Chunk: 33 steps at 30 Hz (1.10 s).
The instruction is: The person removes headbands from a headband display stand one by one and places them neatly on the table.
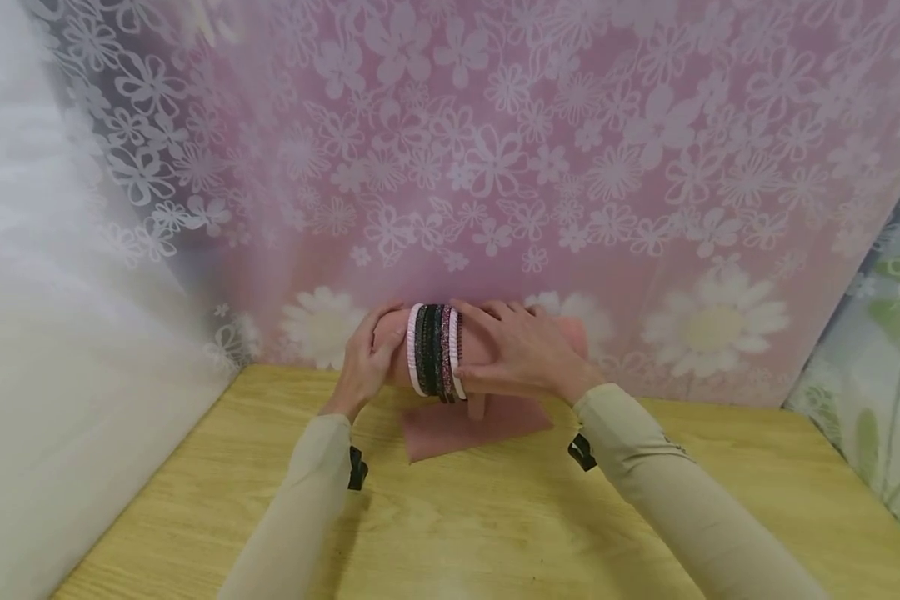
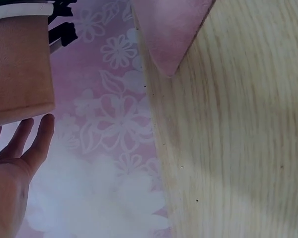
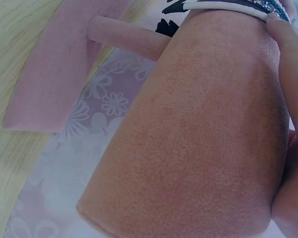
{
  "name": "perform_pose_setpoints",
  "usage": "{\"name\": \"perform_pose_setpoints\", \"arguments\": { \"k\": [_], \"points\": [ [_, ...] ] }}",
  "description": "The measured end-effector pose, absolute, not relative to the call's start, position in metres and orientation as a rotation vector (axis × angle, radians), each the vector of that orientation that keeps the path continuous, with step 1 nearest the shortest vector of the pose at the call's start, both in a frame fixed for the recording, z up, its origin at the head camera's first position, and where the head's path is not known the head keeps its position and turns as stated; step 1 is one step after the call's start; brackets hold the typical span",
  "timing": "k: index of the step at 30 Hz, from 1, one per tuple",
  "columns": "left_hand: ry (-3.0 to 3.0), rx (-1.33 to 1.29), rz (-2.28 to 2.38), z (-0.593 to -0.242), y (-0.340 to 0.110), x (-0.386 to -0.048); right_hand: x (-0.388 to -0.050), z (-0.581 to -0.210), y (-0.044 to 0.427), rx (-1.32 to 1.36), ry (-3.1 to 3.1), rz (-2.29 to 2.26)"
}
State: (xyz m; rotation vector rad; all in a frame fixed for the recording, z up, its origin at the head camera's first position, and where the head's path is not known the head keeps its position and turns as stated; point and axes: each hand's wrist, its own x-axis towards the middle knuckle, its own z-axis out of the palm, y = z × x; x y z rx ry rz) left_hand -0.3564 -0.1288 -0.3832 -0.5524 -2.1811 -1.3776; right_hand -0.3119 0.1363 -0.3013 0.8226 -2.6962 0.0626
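Observation:
A pink velvet headband stand [image 1: 399, 367] has a horizontal roll on a short post. Several headbands [image 1: 438, 350] sit side by side around the roll, dark and glittery ones between white ones; their black and white tips poke out below in the wrist views. My left hand [image 1: 367, 358] holds the roll's left end, thumb in front and fingers behind; its fingertips [image 2: 45, 124] meet the rim in the left wrist view. Across the roll, my right hand [image 1: 521, 346] holds the rightmost white headband [image 3: 228, 6], index finger on top and thumb at the front edge.
Under the post lies the stand's flat pink base [image 1: 480, 429], on a wood-grain table [image 1: 457, 525]. A pink flowered sheet [image 1: 495, 167] hangs right behind the stand. White sheeting [image 1: 67, 292] closes the left side and a leaf-patterned sheet [image 1: 892, 375] the right.

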Motion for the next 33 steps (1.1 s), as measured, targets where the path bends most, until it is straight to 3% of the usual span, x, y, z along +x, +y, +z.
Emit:
{"name": "perform_pose_setpoints", "arguments": {
  "k": [33],
  "points": [
    [-2.128, -0.464, -1.421, -0.3848, -0.1221, -0.3560, -0.3111, -0.3002, 0.1310, 0.728, -2.718, 0.165]
  ]
}}
